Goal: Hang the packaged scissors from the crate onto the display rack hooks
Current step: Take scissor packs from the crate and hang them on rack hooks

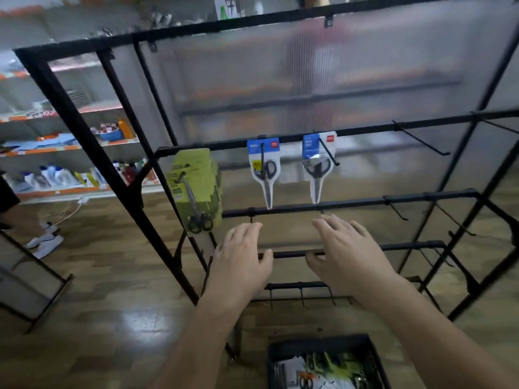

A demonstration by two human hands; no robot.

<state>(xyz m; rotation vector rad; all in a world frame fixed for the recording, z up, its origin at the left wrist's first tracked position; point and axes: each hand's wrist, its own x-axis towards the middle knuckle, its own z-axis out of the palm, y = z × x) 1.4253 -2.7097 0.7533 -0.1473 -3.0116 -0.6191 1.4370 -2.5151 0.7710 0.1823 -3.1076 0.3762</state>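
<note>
Nearest me, one black plastic crate (317,345) holds a heap of carded scissors (331,366). My left grip (241,262) and right grip (348,254) are spread flat, empty. Beyond, the black metal rack (351,204) carries one lime-green card bundle (196,186) and two blue-topped packs (264,167) (318,161).

blue-carded scissors packs (263,164), far, hung: I count two, the second pack (318,161) to the right
green-carded packs (193,186), left hook: a stack; number I cannot tell
crate (320,345), near: one
hands: two, left hand (241,265), right hand (351,256)
</note>
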